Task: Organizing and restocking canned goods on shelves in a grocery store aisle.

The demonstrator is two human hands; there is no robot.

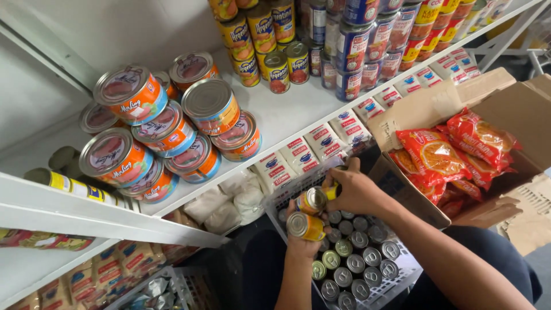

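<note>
The right hand (359, 192) is closing its fingers around a small yellow-labelled can (314, 200), gripping it from the side with the silver lid facing the camera, while the left hand (304, 244) is clamped from below on a second can (305, 225) of the same kind, just under the first. Both cans are being held right above a white plastic crate (396, 281) that is sitting packed with rows of similar small cans (353, 261), lids up. To handle these well, each hand is probably best keeping a firm wrap round the can's wall, since the two cans are nearly touching and could knock together. Room is looking tight: the white shelf edge (298, 135) is running just above the hands, lined with small white sachets (313, 143), and an open cardboard box (505, 109) of orange snack packets (439, 152) is standing close on the right. On the shelf, larger round tins (166, 123) are stacked to the left, leaving a bare patch between them and the tall can stacks (321, 40) behind.
</note>
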